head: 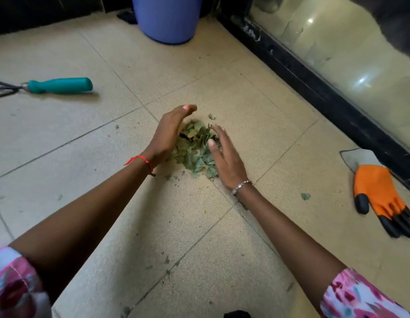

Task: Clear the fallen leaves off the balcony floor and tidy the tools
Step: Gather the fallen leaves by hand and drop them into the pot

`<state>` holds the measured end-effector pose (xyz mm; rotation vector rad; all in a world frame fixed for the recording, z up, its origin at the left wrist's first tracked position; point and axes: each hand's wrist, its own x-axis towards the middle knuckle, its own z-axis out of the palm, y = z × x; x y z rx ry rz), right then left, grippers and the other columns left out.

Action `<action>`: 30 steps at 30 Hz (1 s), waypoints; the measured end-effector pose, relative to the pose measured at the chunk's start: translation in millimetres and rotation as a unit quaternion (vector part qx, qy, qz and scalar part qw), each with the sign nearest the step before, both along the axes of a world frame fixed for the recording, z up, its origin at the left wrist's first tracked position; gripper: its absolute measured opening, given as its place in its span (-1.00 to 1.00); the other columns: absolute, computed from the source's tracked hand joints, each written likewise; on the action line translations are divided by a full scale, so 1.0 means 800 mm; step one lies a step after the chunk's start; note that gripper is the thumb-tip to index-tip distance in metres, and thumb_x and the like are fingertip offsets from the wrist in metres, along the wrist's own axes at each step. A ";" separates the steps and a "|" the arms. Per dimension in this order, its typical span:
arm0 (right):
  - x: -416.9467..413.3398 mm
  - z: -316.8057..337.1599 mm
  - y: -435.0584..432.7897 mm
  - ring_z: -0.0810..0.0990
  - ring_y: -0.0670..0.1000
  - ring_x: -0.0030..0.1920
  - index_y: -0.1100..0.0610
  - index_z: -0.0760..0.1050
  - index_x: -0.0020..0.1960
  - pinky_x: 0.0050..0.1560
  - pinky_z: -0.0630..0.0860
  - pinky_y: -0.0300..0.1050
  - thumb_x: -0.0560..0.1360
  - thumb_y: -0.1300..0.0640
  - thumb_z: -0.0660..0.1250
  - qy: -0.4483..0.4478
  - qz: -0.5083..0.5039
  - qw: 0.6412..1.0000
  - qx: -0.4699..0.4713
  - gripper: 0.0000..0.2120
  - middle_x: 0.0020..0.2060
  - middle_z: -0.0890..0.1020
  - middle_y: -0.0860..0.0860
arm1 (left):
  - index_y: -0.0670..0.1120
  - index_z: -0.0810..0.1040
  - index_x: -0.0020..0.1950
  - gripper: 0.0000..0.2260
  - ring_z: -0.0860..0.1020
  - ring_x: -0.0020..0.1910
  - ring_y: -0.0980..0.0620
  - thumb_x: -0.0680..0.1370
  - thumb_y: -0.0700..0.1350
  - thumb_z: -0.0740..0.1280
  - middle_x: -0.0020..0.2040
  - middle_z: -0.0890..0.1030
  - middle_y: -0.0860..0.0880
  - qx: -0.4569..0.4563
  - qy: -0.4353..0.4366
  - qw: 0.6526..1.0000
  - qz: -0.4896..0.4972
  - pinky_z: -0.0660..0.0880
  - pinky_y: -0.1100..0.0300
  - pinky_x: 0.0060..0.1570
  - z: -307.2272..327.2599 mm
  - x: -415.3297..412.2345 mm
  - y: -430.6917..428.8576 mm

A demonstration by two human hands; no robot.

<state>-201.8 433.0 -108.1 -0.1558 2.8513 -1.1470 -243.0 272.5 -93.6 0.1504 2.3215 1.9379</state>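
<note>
A small heap of green leaves [196, 149] lies on the beige tiled floor [256, 106]. My left hand [169, 134] curves around the heap's left side, fingers apart, a red thread on its wrist. My right hand [224, 157] lies flat against the heap's right side with fingers spread, a bead bracelet on its wrist. Neither hand holds anything. A hand rake with a teal handle [60, 85] lies on the floor at the far left. An orange glove with black fingertips [380, 198] rests on the floor at the right.
A blue plastic bucket [167, 19] stands at the back. A black door frame [314, 83] with glass runs along the right. A pale flat piece [357, 157] lies beside the glove. Loose leaf bits [305, 196] are scattered over the tiles.
</note>
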 end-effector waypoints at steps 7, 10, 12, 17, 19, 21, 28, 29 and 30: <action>-0.064 0.003 -0.009 0.07 -0.07 0.50 0.01 0.14 0.49 0.48 -0.03 -0.06 0.49 -0.23 -0.09 -0.009 0.035 0.998 0.051 -0.38 0.50 0.15 -0.04 | -0.13 0.34 0.43 -0.49 0.35 0.37 0.02 0.60 0.12 0.01 0.42 0.38 -0.08 -0.131 0.014 0.989 0.067 0.24 0.23 0.29 -0.010 0.047 -0.017; -0.070 0.003 -0.025 0.14 -0.08 0.48 0.03 0.23 0.45 0.49 -0.01 -0.08 0.53 -0.18 -0.07 -0.018 0.093 0.994 0.048 -0.43 0.47 0.24 -0.03 | -0.09 0.27 0.47 -0.42 0.29 0.42 0.05 0.53 0.17 -0.02 0.46 0.32 -0.02 -0.166 0.032 0.983 0.073 0.19 0.20 0.35 -0.018 0.051 -0.013; -0.062 0.005 -0.030 0.26 -0.07 0.43 0.08 0.36 0.38 0.45 0.13 -0.12 0.59 -0.07 0.01 -0.030 0.121 0.992 -0.007 -0.55 0.40 0.37 0.00 | -0.09 0.26 0.47 -0.42 0.30 0.41 0.05 0.53 0.18 -0.01 0.46 0.33 -0.02 -0.171 0.032 0.981 0.086 0.19 0.23 0.31 -0.019 0.049 -0.012; -0.021 0.020 -0.008 0.53 -0.16 0.19 0.12 0.49 0.20 0.23 0.44 -0.26 0.55 0.09 0.10 -0.040 0.070 0.965 -0.249 -0.69 0.12 0.58 -0.03 | -0.05 0.35 0.42 -0.38 0.36 0.36 0.03 0.50 0.26 -0.03 0.40 0.41 -0.03 -0.168 0.036 0.983 0.059 0.27 0.11 0.32 -0.018 0.051 -0.016; 0.002 0.015 0.006 0.52 -0.11 0.22 0.10 0.48 0.20 0.24 0.47 -0.20 0.55 0.03 0.09 0.026 -0.043 0.973 -0.224 -0.67 0.17 0.58 0.00 | -0.04 0.36 0.42 -0.41 0.34 0.38 0.04 0.51 0.23 -0.02 0.40 0.41 -0.02 -0.171 0.036 0.983 0.046 0.24 0.15 0.32 -0.017 0.051 -0.018; 0.031 0.004 0.011 0.46 -0.03 0.29 0.13 0.43 0.28 0.29 0.44 -0.07 0.54 -0.08 0.03 0.048 -0.135 0.981 -0.131 -0.55 0.27 0.51 0.04 | -0.05 0.35 0.42 -0.45 0.30 0.41 0.06 0.53 0.16 -0.02 0.41 0.39 -0.01 -0.201 0.052 0.978 0.028 0.17 0.24 0.29 -0.018 0.054 -0.015; 0.046 -0.014 -0.044 0.31 0.02 0.40 0.13 0.31 0.40 0.32 0.36 -0.09 0.58 -0.13 -0.05 0.056 -0.137 0.989 -0.028 -0.48 0.42 0.32 0.05 | -0.08 0.37 0.41 -0.48 0.26 0.44 0.08 0.56 0.09 -0.06 0.42 0.39 -0.02 -0.229 0.067 0.971 0.010 0.08 0.35 0.30 -0.024 0.074 0.020; 0.041 -0.012 -0.050 0.34 0.01 0.38 0.16 0.34 0.39 0.32 0.35 -0.13 0.58 -0.08 -0.03 0.053 -0.154 0.985 -0.062 -0.51 0.40 0.35 0.06 | -0.09 0.38 0.41 -0.49 0.28 0.43 0.08 0.56 0.07 -0.06 0.41 0.41 -0.03 -0.218 0.070 0.973 0.005 0.09 0.34 0.32 -0.024 0.078 0.027; 0.037 -0.011 -0.055 0.36 0.01 0.37 0.18 0.35 0.37 0.32 0.34 -0.17 0.59 -0.04 -0.02 0.054 -0.160 0.982 -0.085 -0.53 0.38 0.38 0.06 | -0.10 0.40 0.39 -0.51 0.31 0.41 0.08 0.57 0.06 -0.05 0.38 0.44 -0.04 -0.202 0.075 0.977 0.003 0.13 0.32 0.35 -0.025 0.082 0.032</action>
